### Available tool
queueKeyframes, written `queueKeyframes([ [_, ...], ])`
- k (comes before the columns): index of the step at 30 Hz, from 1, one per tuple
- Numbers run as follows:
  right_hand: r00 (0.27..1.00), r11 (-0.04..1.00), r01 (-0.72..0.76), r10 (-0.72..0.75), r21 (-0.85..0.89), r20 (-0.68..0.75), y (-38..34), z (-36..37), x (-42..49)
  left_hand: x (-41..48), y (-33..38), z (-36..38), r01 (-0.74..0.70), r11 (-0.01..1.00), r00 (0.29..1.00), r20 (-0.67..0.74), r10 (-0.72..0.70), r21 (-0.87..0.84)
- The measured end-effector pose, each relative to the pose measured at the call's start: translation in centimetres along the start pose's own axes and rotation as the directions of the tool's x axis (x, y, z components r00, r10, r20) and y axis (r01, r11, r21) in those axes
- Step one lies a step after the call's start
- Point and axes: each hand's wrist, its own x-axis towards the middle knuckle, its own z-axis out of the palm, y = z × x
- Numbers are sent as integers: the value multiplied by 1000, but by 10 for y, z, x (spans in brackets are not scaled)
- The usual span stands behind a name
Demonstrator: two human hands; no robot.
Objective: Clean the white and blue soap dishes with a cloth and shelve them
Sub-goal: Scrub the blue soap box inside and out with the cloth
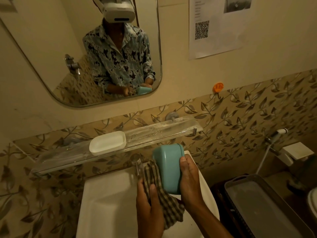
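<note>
my right hand (190, 177) gripping blue dish (169, 169) over sink (106, 203), left hand (149, 208) clutching cloth (171, 208) against it, white dish (107, 143) on shelf (154, 133)

One wide-angle camera, worn on the person's head, looks forward and steeply down over the white washbasin (106, 203). It sits close above the left hand (149, 205) and right hand (190, 179) at 6 o'clock. The glass shelf (163, 131) crosses mid-frame. At 11 o'clock the mirror (51, 48) faces back, reflecting the headset (119, 12).
</note>
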Motion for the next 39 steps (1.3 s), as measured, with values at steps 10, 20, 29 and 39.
queueKeyframes([
  [10,973,925,226,-226,-306,34,0,-22,14,3,-45,-29,339,933,941,47,-335,-119],
  [20,629,108,752,-409,-650,661,28,-36,-14,32,-20,-50,508,829,815,444,-373,-235],
  [29,540,298,838,-334,-457,773,37,-56,-26,21,-61,-60,641,725,699,582,-416,-252],
  [39,691,730,-683,632,32,351,11,-51,-13,29,-69,-65,529,822,733,602,-317,-212],
])
